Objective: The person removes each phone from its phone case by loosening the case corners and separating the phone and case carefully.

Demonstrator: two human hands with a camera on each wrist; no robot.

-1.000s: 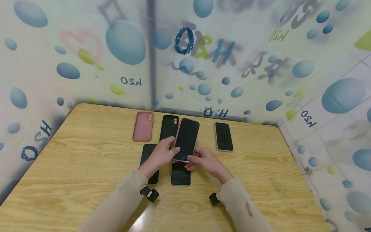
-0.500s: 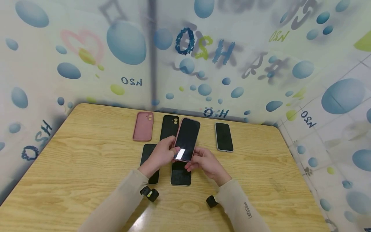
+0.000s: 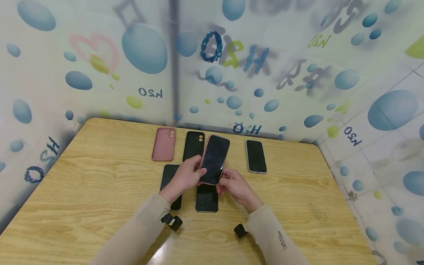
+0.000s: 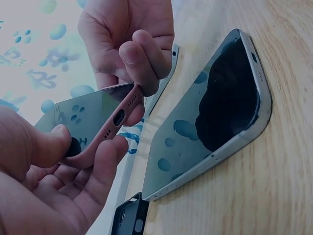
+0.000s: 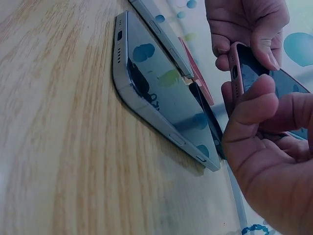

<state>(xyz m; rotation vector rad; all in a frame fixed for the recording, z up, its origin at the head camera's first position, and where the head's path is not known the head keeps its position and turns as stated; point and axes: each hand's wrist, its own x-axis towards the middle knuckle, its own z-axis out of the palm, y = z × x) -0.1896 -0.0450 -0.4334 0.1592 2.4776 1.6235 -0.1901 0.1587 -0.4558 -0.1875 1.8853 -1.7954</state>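
Observation:
A dark-screened phone in a pink case (image 3: 215,158) is held tilted over the middle of the table, screen up. My left hand (image 3: 187,176) grips its lower left side, thumb on the screen and fingers beneath. At the lower right corner, my right hand (image 3: 236,187) holds the case edge with curled fingers. The bottom rim of the case (image 4: 108,128), with its port opening, faces the left wrist camera. Below the held phone lies another phone (image 3: 207,200), its far end hidden. A further phone (image 3: 170,170) lies partly under my left hand and wrist.
An empty pink phone case (image 3: 163,144) lies at the back left. Beside it is a black phone case (image 3: 193,144), partly covered by the held phone. One more phone (image 3: 256,156) with a light frame lies to the right on the wooden table (image 3: 99,184). A patterned wall stands behind.
The held phone has shifted slightly right and its screen glare has gone. My right thumb has come off the screen's lower corner, and the right fingers have drawn in at the side edge.

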